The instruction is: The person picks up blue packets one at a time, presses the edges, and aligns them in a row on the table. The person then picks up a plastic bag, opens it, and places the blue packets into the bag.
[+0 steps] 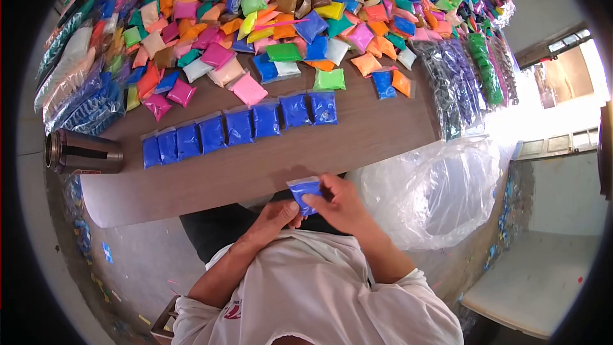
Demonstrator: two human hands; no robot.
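Between my two hands, just off the table's front edge, is a small blue packet with a clear top edge. My left hand grips its lower left corner, thumb on the front. The fingers of my right hand are closed on its right side, the thumb pressed across the front. Beyond them on the brown table lies a slightly slanting row of several similar blue packets, set side by side.
A large heap of small colourful packets covers the far side of the table. A metal flask lies at the left edge. Long bags of packets hang at the right, above a big clear plastic bag.
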